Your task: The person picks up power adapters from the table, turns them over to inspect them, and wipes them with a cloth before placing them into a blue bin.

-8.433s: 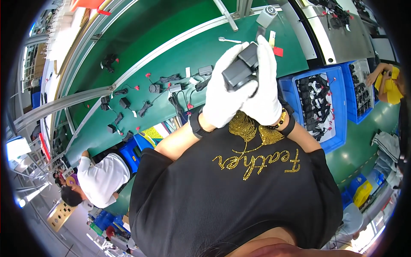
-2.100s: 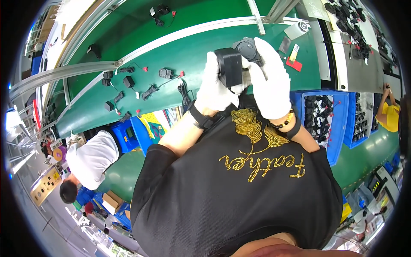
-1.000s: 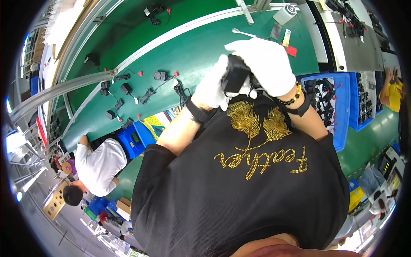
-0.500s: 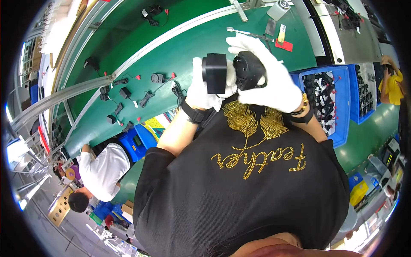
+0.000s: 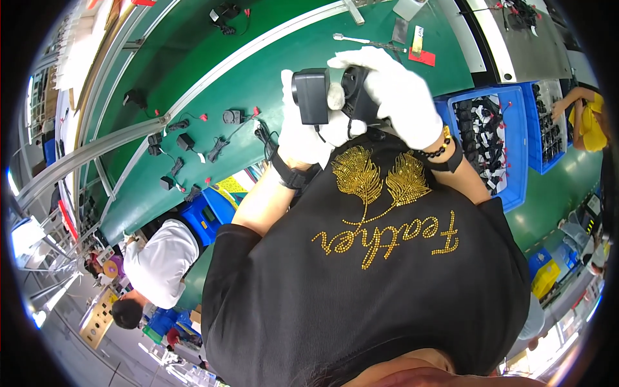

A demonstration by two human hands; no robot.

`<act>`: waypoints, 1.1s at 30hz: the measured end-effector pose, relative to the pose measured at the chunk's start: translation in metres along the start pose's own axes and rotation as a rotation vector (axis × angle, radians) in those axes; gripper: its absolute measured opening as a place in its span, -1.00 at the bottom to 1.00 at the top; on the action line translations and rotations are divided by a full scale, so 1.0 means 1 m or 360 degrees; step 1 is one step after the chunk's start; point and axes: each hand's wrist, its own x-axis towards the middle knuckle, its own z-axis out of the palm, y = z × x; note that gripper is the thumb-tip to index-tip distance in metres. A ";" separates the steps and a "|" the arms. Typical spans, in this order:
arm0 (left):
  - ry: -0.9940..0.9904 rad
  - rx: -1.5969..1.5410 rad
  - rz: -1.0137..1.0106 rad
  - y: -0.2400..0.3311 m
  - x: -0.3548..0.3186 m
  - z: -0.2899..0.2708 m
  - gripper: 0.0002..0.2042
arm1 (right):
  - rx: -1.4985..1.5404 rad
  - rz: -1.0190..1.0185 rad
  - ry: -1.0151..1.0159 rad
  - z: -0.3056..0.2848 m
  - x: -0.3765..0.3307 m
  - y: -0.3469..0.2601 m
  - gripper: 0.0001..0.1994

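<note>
Gloved left hand (image 5: 308, 132) grips a black adapter (image 5: 311, 95); right hand (image 5: 394, 97) clasps another above the green belt (image 5: 271, 61), blue bin (image 5: 493, 138) beside it.

Both gloved hands raised in front of the chest

The left hand (image 5: 306, 126) is closed with fingers curled, the right hand (image 5: 396, 97) is wrapped over just beside it, thumbs nearly touching. Forearms are bent upward, and dark bands are worn on both wrists.

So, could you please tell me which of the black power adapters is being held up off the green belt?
The boxy black adapter in the gloved left hand; the other adapters lie flat on the green belt.
</note>
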 end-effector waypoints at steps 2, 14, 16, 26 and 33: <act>-0.0001 0.0229 -0.0084 0.004 0.001 -0.004 -0.33 | -0.0118 -0.0077 0.0048 0.004 -0.005 -0.003 -0.66; 0.0231 0.0147 -0.0151 0.001 -0.001 0.004 -0.29 | -0.0268 -0.0036 -0.0111 -0.012 -0.004 -0.009 -0.70; 0.0218 0.0033 -0.0144 0.001 -0.001 0.005 -0.29 | -0.0276 -0.0026 -0.0091 -0.014 -0.007 -0.009 -0.70; 0.0199 -0.0067 -0.0284 0.000 0.004 0.011 -0.26 | -0.0015 0.0023 -0.0222 -0.024 -0.004 -0.006 -0.70; -0.0117 -0.0074 -0.0420 0.001 0.007 0.009 -0.24 | -0.0061 -0.0186 0.0117 -0.019 -0.002 0.017 -0.69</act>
